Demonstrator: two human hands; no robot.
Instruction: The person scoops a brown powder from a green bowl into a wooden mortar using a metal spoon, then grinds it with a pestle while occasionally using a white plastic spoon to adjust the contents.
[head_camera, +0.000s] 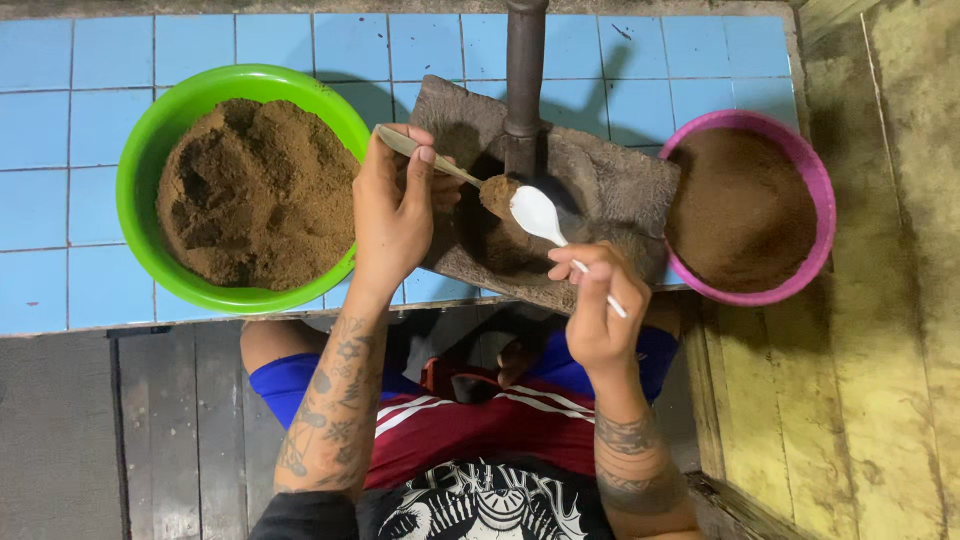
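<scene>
the left hand (392, 205) has its fingers wrapped tight round the handle of a metal spoon (440, 165), whose bowl, heaped with brown powder (497, 192), sits over the dark mould (560, 200) at the middle of the blue tiled counter (60, 150). the right hand (598, 305) pinches the stem of a white spoon (540, 217) between thumb and fingertips, its bowl pointing to ten o'clock and just touching the loaded spoon, held that way, it seems, to scrape or push the powder off into the mould. an upright dark post (524, 70) rises from the mould at twelve o'clock. the green bowl (150, 150) of coarse, clumped powder stands at nine o'clock of the mould, close to the left hand for easy scooping (its heap is dug out on one side). the pink bowl (815, 180) of finer, level powder sits at three o'clock, touching the mould's edge. the person's knees show below the counter at six o'clock.
</scene>
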